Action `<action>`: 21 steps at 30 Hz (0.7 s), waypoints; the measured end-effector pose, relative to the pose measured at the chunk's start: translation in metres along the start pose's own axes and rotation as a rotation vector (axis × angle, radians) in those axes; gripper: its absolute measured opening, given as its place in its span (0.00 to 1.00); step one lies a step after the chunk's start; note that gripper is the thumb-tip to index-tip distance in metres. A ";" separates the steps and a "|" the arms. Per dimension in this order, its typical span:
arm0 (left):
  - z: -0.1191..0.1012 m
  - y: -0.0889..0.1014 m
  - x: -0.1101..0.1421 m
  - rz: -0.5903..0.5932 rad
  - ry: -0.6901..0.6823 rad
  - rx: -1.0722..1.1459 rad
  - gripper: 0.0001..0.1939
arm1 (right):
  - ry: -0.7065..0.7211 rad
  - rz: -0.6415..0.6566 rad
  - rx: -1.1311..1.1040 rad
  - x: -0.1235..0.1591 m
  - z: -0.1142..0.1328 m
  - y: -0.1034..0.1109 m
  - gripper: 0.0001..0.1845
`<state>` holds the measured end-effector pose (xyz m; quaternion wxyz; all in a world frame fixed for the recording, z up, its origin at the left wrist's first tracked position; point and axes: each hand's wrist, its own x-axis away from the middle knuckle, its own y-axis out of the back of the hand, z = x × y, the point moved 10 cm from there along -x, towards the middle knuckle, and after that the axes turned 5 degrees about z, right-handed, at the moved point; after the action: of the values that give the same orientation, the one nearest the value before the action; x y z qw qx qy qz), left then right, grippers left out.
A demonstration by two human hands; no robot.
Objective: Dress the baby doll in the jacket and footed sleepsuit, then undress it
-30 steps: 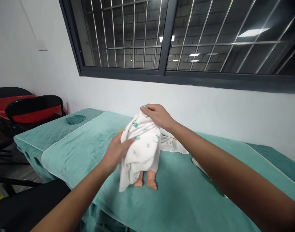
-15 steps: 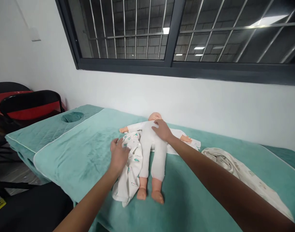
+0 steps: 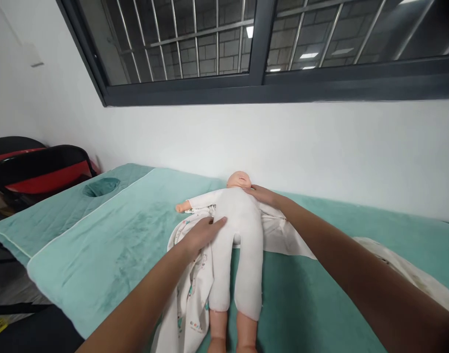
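A baby doll [image 3: 242, 211] in a white body suit lies on its back, head toward the wall, bare feet toward me. My left hand [image 3: 202, 234] is at the doll's hip, its thumb lying over the white cloth and its other fingers mostly hidden at the side. Up at the shoulder beside the neck, my right hand [image 3: 266, 196] holds the doll with fingers partly out of sight. A white printed baby garment [image 3: 197, 299] spreads along the doll's side under my left hand. Its pale other part [image 3: 283, 235] lies beneath the doll's far arm, partly covered by my right forearm.
The doll rests on a green padded bed [image 3: 117, 245] with a face hole [image 3: 102, 187] at the left end. A crumpled cream cloth [image 3: 404, 267] lies at the right. Black-and-red folding chairs [image 3: 47, 171] stand at the left. A white wall [image 3: 224, 142] and barred window are behind.
My left hand has moved right from the garment to the doll's hip. My right hand has gone from the chest to the shoulder. The view has come closer to the doll.
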<state>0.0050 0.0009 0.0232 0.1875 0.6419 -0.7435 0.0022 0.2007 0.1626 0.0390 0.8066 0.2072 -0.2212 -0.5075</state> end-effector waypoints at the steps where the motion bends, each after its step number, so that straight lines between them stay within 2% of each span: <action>1: -0.002 -0.002 0.000 0.007 0.010 -0.005 0.30 | 0.036 0.053 -0.055 0.000 0.006 -0.004 0.38; 3: -0.008 -0.006 0.003 0.003 0.021 -0.051 0.30 | 0.072 0.126 -0.148 0.003 0.014 -0.009 0.36; 7: -0.030 -0.012 0.011 -0.030 -0.066 -0.085 0.29 | 0.063 0.114 -0.177 0.013 0.024 0.004 0.34; 9: -0.041 -0.009 0.014 -0.039 -0.103 -0.066 0.29 | 0.092 0.120 -0.164 0.016 0.038 0.011 0.33; 11: -0.050 0.003 0.015 -0.058 -0.120 -0.023 0.29 | 0.105 0.124 -0.156 0.014 0.055 0.015 0.33; 13: -0.058 0.023 0.014 -0.070 -0.134 0.014 0.29 | 0.094 0.096 -0.160 0.004 0.074 0.016 0.34; 16: -0.059 0.069 0.010 -0.133 -0.139 0.030 0.28 | 0.124 0.060 -0.149 -0.024 0.110 0.002 0.31; 19: -0.042 0.123 0.001 -0.203 -0.120 0.061 0.28 | 0.233 0.073 -0.112 -0.063 0.149 -0.034 0.28; 21: -0.025 0.158 -0.009 -0.226 -0.104 0.097 0.28 | 0.286 0.086 -0.101 -0.095 0.166 -0.063 0.27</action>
<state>-0.1380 0.0434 0.0810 0.1165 0.7291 -0.6743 -0.0165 0.0241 0.2053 0.1254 0.8603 0.2267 -0.0870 -0.4483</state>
